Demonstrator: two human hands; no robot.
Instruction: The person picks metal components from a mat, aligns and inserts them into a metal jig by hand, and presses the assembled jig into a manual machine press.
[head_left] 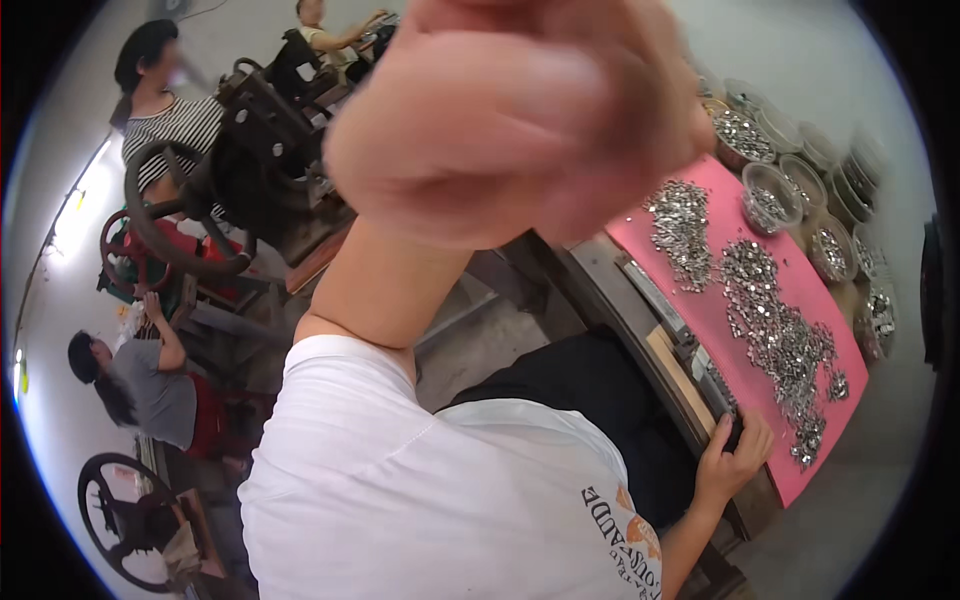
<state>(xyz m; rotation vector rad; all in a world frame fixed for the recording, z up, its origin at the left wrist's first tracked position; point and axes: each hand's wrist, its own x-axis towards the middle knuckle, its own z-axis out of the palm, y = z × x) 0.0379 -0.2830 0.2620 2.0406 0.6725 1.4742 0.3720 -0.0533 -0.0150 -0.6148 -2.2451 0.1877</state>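
Observation:
My left hand is raised close to the lens, large and blurred. Its fingers appear curled, but I cannot make out whether they hold anything. At the lower right, my right hand rests by the edge of the bench. Its thumb and fingers close round a black, bar-like piece at the end of a grey metal strip; the grip covers part of it. Beside this hand lies a pink sheet with heaps of small shiny metal parts spread over it.
Several clear round tubs of metal parts line the sheet's far side. A wooden strip runs along the bench edge. At left stand machines with large dark handwheels. People in a striped top and a grey top are near them.

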